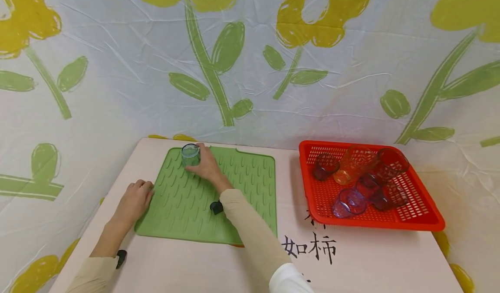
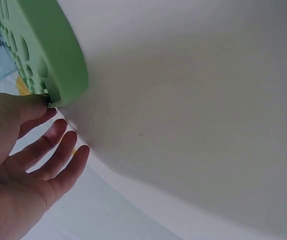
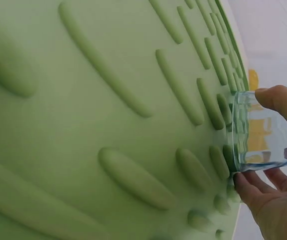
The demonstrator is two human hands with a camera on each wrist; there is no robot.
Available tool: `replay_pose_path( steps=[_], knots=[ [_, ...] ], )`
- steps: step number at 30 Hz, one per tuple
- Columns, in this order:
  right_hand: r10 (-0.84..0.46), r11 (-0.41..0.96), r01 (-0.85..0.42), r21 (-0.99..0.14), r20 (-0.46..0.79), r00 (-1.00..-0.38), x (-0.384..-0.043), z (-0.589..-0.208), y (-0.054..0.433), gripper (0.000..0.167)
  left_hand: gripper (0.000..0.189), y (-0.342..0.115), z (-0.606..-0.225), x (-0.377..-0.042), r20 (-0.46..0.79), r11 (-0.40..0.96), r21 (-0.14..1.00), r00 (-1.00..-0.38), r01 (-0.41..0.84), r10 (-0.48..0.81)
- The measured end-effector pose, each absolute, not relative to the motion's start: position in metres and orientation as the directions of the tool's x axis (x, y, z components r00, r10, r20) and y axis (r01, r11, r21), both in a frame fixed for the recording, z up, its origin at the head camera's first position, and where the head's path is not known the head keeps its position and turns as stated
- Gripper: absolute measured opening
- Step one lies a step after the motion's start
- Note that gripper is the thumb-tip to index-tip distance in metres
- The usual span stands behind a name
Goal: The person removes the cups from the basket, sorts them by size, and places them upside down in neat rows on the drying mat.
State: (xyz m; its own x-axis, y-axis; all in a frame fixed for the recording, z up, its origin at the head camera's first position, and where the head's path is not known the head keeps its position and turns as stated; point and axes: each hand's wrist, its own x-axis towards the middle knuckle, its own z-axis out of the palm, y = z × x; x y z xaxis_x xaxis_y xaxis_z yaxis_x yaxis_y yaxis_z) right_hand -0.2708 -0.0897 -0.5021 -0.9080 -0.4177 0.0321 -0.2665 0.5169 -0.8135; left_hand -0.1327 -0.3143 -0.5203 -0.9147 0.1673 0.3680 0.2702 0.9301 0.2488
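A clear, blue-tinted drinking glass (image 1: pixel 190 155) is at the far left corner of a green ridged drying mat (image 1: pixel 250 189). My right hand (image 1: pixel 207 165) grips this glass from its right side, thumb and fingers on opposite sides of the wall. In the right wrist view the glass (image 3: pixel 263 135) has one end against the mat's ridges. My left hand (image 1: pixel 134 199) rests on the table at the mat's left edge. The left wrist view shows its thumb touching the mat's rim (image 2: pixel 73 75), while the other fingers are loosely bent and apart.
To the right, a red plastic basket (image 1: pixel 419 221) holds several coloured glasses, among them an orange glass (image 1: pixel 345 176) and a purple glass (image 1: pixel 343 206). Black characters (image 1: pixel 310 247) mark the pale table in front. A flower-printed cloth (image 1: pixel 265 123) hangs right behind the table.
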Motion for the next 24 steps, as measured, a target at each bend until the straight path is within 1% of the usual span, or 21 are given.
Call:
replay_pose_path(
  steps=[6, 16, 24],
  knots=[
    [-0.421, 0.518, -0.265, -0.813, 0.027, -0.907, -0.2705, -0.5039, -0.088, 0.083, 0.014, -0.3142, -0.5199, -0.133, 0.341, 0.933, 0.254, -0.926, 0.256, 0.161],
    [-0.416, 0.529, -0.287, -0.798, 0.05, -0.908, -0.2651, -0.5036, -0.092, 0.083, 0.014, -0.3132, -0.5184, -0.1304, 0.37, 0.934, 0.241, -0.915, 0.264, 0.163],
    [-0.407, 0.539, -0.256, -0.803, 0.018, -0.913, -0.2628, -0.5022, -0.0893, 0.088, 0.015, -0.3132, -0.5189, -0.1321, 0.34, 0.936, 0.246, -0.927, 0.25, 0.158]
  ],
)
